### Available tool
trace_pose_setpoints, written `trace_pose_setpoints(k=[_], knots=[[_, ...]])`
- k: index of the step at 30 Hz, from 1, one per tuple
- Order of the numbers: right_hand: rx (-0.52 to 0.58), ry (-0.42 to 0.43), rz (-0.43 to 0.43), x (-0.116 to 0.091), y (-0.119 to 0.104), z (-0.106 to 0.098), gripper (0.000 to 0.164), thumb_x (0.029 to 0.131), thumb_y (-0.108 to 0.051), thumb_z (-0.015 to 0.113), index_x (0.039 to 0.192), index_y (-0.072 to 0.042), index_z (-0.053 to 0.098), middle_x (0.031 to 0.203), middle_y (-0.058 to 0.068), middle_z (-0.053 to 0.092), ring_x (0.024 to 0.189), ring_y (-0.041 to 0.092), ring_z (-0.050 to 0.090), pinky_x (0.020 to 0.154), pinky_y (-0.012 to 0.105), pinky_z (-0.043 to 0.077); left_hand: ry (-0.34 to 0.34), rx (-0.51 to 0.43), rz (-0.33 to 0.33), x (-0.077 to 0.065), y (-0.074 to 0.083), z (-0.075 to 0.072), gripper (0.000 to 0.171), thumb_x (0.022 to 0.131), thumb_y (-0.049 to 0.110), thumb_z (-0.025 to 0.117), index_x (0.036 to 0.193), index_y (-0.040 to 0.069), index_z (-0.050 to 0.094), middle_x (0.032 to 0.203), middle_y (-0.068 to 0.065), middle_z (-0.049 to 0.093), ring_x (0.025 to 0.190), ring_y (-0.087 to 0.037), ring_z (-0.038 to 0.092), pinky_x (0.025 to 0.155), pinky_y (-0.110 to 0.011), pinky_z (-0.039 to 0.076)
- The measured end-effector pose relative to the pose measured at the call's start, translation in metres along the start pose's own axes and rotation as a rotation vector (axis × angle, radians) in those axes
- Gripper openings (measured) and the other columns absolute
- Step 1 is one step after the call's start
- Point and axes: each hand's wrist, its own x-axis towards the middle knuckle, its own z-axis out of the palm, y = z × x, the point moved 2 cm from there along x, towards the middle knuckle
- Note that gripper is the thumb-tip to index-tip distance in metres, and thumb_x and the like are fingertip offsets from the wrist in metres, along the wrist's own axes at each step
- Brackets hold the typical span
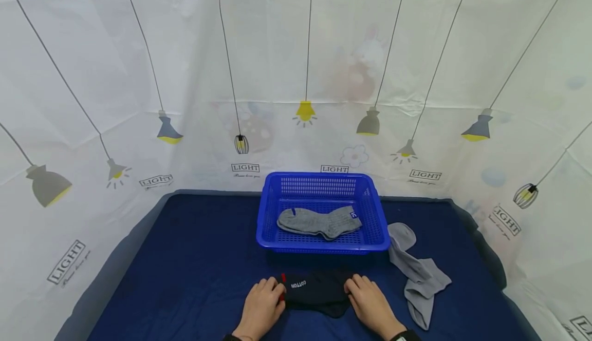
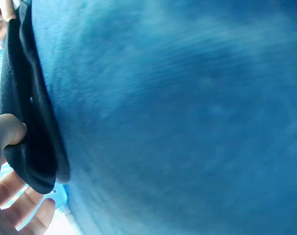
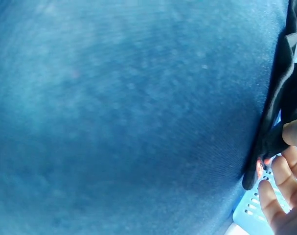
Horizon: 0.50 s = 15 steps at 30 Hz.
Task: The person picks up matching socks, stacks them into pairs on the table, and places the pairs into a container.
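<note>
A pair of black socks [image 1: 319,290] with white "COTTON" lettering and a red mark lies stretched sideways over the dark blue cloth, in front of the basket. Its left end is pinched by my left hand [image 1: 261,304]; my right hand [image 1: 370,302] pinches the other end. In the left wrist view the thumb [image 2: 11,129] presses on the black fabric [image 2: 28,147], and the socks' layers hang slightly apart. The right wrist view shows thumb and fingers [image 3: 285,178] at the opposite end, near small red details.
Behind the hands stands a blue plastic basket [image 1: 324,246] with grey socks [image 1: 319,222] inside. Light grey socks [image 1: 418,271] lie loosely crossed beside its right front corner. A white curtain [image 1: 296,48] printed with lamps surrounds the blue-covered table [image 1: 194,259].
</note>
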Motion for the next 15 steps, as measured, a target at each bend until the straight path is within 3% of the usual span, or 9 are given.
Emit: trace_pose_setpoints(k=[15], knots=[[0.021,0.017,0.000,-0.0033,-0.0014,-0.0008,0.022,0.074,-0.015,0.072,0.084,-0.024,0.054,0.081,-0.012,0.041,0.069,0.006,0.040,0.057,0.023,0.033,-0.027,-0.019,-0.001,-0.0098,-0.0022,0.0048,0.023,0.070,0.030,0.075,0.087,0.020,0.063,0.081,0.006,0.051,0.069,-0.012,0.044,0.060,-0.026,0.037]])
